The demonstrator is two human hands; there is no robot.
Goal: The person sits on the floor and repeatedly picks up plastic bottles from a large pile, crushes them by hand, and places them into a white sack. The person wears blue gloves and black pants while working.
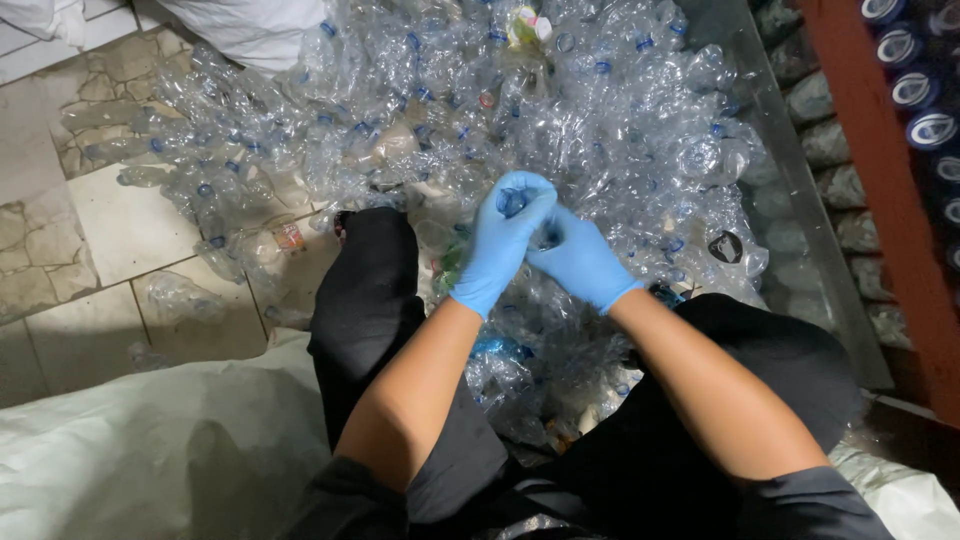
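The floor (120, 230) is laid with large pale tiles, several cracked and stained, with dark grout lines between them. A white woven sack (150, 460) lies spread over the tiles nearest the camera, and another white sack (255, 30) sits at the far edge of the floor. To the right of the tiles runs a grey metal ledge (800, 220), and beyond it stands a red-brown wooden post (890, 190). Behind the post, rows of blue-and-white can ends (925, 90) are stacked. The light is dim, with deep shadow on the right.
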